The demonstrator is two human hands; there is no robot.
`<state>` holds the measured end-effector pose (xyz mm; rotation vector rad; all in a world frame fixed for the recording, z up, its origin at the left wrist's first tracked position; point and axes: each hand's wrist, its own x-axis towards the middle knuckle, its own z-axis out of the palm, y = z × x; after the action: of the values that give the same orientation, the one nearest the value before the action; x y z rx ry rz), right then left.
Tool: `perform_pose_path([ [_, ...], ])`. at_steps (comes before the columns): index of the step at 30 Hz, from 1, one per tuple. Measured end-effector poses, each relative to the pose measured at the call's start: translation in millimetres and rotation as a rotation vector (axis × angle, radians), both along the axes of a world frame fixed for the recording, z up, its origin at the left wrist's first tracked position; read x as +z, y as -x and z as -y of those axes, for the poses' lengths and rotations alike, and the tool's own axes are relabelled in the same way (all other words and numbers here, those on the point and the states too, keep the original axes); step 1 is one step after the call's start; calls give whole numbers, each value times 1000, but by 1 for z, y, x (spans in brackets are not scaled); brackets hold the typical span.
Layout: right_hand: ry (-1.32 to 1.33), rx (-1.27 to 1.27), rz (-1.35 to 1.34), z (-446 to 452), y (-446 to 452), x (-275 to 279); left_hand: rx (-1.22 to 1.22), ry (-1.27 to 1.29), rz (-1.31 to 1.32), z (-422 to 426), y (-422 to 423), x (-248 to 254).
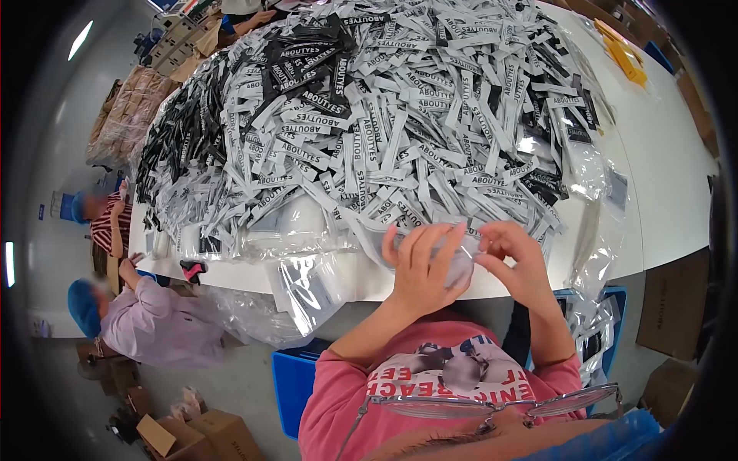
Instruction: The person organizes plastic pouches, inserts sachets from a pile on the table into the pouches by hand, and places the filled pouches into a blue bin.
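Step in hand looks like handling the mouth of a clear plastic bag (pixel 372 240), which sits between the two hands over the front edge of the worktop (pixel 665 165), just right of frame centre. Left hand (pixel 423 265) grasps the bag, fingers spread across it; right hand (pixel 519 261) appears to pinch its right end between thumb and forefinger. Contents, if any: cannot tell. Next move, as judged, calls for a firm left hold while the right fingertips work the thin film. Surroundings: white packets (pixel 434 104) heap across the frame's upper middle, reaching close to the fingers, with black packets (pixel 311 69) at upper left of the heap. These crowd the space ahead. Wrapped bundle (pixel 300 223) lies left of the hands; blue bin (pixel 296 392) stands lower left of centre.
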<state>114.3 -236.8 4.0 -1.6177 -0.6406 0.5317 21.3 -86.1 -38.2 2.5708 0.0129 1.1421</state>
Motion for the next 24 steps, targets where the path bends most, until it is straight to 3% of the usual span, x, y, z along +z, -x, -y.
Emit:
perform_pose_path([
  [4, 135, 242, 110, -8, -18, -26, -136, -94, 15, 5, -4, -13],
  [5, 35, 259, 84, -14, -20, -33, -167, -98, 10, 6, -4, -12],
  [8, 68, 333, 8, -17, -28, -44, -204, 31, -98, 9, -2, 0],
  [11, 305, 278, 227, -20, -26, -25, -348, 323, -259, -12, -3, 35],
  [14, 103, 380, -13, -9, -41, -29, -300, 477, -454, -46, 3, 23],
  [17, -270, -64, -400, -12, -19, -25, -258, 916, -337, -47, 7, 16],
  [20, -189, 35, -157, -5, -3, -38, -261, 1115, -157, -34, 6, -4],
  [21, -126, -75, -213, -6, 3, -41, -294, 1201, -149, -28, 7, -5],
  [24, -120, 11, -21, -3, 5, -42, -376, 1075, -285, -22, 12, -3],
])
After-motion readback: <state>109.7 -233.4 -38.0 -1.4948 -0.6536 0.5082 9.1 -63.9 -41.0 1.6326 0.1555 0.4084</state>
